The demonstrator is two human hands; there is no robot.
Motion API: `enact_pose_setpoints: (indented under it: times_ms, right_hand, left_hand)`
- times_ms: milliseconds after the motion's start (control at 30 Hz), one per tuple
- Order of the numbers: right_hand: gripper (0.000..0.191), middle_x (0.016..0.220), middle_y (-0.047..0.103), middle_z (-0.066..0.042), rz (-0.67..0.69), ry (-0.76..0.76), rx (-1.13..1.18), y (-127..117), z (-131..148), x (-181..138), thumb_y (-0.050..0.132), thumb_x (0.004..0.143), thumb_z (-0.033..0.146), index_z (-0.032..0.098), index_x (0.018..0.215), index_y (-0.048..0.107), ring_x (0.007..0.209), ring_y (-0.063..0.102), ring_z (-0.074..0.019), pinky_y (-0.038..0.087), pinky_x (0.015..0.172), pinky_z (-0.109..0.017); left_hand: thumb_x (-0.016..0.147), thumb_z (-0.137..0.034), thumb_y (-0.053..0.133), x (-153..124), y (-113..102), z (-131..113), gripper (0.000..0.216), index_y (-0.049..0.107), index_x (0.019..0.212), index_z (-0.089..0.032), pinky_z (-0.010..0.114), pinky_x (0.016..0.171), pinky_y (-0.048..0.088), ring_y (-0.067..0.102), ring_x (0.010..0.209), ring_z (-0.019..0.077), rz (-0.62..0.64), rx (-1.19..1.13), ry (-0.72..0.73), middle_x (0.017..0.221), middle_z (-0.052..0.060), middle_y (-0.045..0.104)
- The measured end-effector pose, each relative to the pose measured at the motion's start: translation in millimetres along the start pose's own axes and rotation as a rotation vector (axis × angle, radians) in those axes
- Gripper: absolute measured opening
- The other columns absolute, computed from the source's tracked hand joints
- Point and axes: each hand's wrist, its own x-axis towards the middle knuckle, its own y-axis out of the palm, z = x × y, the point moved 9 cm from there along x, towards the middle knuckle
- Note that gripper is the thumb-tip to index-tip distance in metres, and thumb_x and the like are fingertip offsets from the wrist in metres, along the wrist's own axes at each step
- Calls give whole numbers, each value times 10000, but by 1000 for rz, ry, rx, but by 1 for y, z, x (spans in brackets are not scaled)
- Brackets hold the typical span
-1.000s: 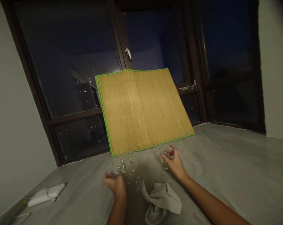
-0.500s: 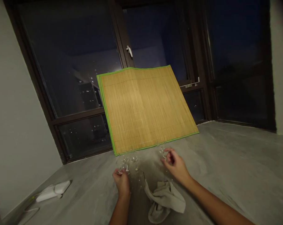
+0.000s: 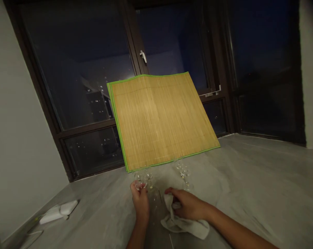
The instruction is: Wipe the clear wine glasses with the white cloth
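Observation:
My left hand [image 3: 140, 200] is closed around a clear stemmed glass [image 3: 140, 183], its fingers at the lower part of the bowl. Just behind it stands another clear glass [image 3: 149, 177], partly covered by the first. My right hand [image 3: 189, 204] grips a pale grey cloth [image 3: 186, 226], with one end pinched up and the rest trailing over the counter. Beyond that hand are more clear glasses [image 3: 182, 171], close together and hard to tell apart.
A bamboo mat [image 3: 161, 121] with green edging leans against the dark window [image 3: 78, 69] behind the glasses. At the left lies a white object with a cord [image 3: 59, 211]. The grey counter [image 3: 262, 186] spreads to the right.
My right hand has left the glass at the right, come back toward me and taken up the cloth. My left hand, with its glass, has shifted slightly right.

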Motion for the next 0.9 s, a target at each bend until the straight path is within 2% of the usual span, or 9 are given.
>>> enact_pose_setpoints:
  times_ms: [133, 233, 367, 433, 533, 600, 667, 767, 900]
  right_hand:
    - [704, 949, 679, -18, -255, -49, -70, -23, 0, 3, 519, 645, 51, 240, 1321, 461, 856, 638, -194, 457, 744, -273]
    - [699, 961, 655, -31, -420, -89, -116, -37, 5, 0, 504, 683, 51, 244, 1349, 415, 869, 621, -196, 457, 778, -295]
    - [658, 954, 634, -37, -479, -155, -154, -38, 14, -3, 499, 723, 57, 247, 1346, 408, 853, 610, -190, 462, 776, -300]
    - [636, 994, 631, -52, -506, -161, -214, -41, 13, -5, 494, 741, 66, 246, 1345, 409, 897, 607, -202, 465, 813, -321]
    - [585, 1149, 604, -92, -599, -130, -291, -53, 7, -8, 471, 790, 96, 240, 1351, 390, 983, 594, -223, 460, 890, -368]
    - [564, 1197, 580, -107, -675, -87, -304, -64, 2, -11, 461, 814, 117, 231, 1359, 372, 1001, 588, -230, 462, 903, -386]
    - [553, 1159, 584, -104, -716, -46, -292, -70, -3, -13, 466, 827, 138, 226, 1363, 365, 986, 591, -231, 473, 882, -384]
    - [519, 1073, 603, -83, -698, -21, -241, -69, -7, -11, 477, 847, 171, 230, 1353, 378, 957, 602, -226, 480, 854, -373]
    - [486, 987, 610, -54, -658, -64, -82, -61, -7, -7, 498, 862, 216, 216, 1333, 376, 902, 611, -199, 491, 821, -337]
  left_hand:
    - [754, -242, 542, -14, 21, -12, 440, 501, 1191, -241, 290, 719, 435, 584, 735, 179, 179, 211, 148, 832, -10, 610]
    - [695, -147, 565, -26, 37, -12, 516, 568, 1202, -241, 328, 793, 426, 600, 804, 215, 321, 375, 239, 890, 32, 647]
    - [661, -67, 544, -53, 63, -14, 523, 653, 1143, -236, 394, 918, 393, 588, 982, 282, 595, 456, 374, 1039, 106, 669]
    - [669, -54, 522, -68, 74, -19, 514, 663, 1127, -240, 408, 909, 395, 575, 989, 297, 710, 514, 441, 1041, 115, 662]
    - [645, -30, 506, -85, 84, -31, 535, 666, 1104, -254, 405, 883, 395, 556, 978, 300, 813, 589, 526, 1017, 104, 647]
    - [633, -21, 499, -91, 87, -37, 582, 651, 1138, -265, 401, 882, 391, 546, 983, 296, 850, 602, 554, 1036, 96, 639]
    - [629, -15, 489, -93, 87, -39, 650, 613, 1217, -264, 405, 903, 381, 536, 1007, 294, 841, 602, 562, 1080, 98, 631]
    - [624, -2, 477, -89, 86, -35, 683, 583, 1258, -235, 414, 936, 362, 523, 1036, 294, 780, 661, 566, 1119, 110, 613]
    - [649, -11, 480, -76, 82, -28, 652, 552, 1263, -216, 384, 948, 357, 515, 1064, 271, 678, 819, 510, 1142, 97, 590]
